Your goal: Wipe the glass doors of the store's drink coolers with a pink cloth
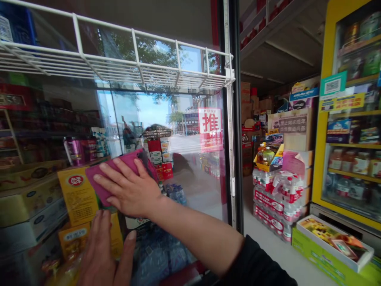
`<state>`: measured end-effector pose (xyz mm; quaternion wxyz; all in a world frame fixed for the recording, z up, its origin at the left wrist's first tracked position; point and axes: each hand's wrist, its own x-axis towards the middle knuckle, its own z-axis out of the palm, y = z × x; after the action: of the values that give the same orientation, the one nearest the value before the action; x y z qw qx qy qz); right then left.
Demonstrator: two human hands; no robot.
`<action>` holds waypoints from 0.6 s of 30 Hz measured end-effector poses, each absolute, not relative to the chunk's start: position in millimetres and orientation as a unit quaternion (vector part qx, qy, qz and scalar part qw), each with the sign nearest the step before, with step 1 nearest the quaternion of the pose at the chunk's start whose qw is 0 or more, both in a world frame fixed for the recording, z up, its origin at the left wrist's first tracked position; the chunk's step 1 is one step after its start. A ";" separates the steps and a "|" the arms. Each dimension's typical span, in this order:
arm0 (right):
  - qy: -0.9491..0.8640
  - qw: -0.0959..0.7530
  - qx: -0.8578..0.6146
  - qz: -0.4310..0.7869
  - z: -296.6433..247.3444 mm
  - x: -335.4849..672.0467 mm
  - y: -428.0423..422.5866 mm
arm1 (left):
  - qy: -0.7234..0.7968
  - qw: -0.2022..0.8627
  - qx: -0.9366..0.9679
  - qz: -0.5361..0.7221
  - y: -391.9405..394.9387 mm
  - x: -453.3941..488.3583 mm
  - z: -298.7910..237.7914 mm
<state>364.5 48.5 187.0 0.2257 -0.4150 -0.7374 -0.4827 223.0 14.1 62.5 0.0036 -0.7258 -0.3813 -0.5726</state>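
My right hand (131, 188) presses a pink cloth (99, 194) flat against the glass door (190, 178), holding it there with spread fingers. A dark grey patch shows along the cloth's upper right edge. Lower left, my left hand (102, 254) is raised with fingers up and thumb apart, and nothing is in it. Whether it touches the glass I cannot tell. A white wire rack (133, 67) runs across the door above both hands. Toward the door's edge is a red and white push sticker (210, 123). Street and tree reflections cover much of the glass.
A yellow carton (77, 194) shows at the left, behind the cloth. Right of the door frame (236, 119) are stacked bottle packs (269, 214), a green box (321, 254) on the floor and a yellow drinks cooler (324, 131).
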 end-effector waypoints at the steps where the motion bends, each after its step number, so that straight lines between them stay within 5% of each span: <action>1: -0.738 0.219 -0.413 -0.486 189.0 365.0 48.6 | -0.382 0.005 -0.727 -0.571 15.0 222.3 64.3; 18: -0.598 0.274 -0.539 -0.526 213.8 571.1 -8.2 | -0.345 0.008 -0.743 -0.573 10.3 265.6 79.5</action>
<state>571.1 -8.2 213.8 0.2740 -0.5389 -0.5980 -0.5261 265.6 10.3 79.5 0.0083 -0.7434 -0.3448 -0.5731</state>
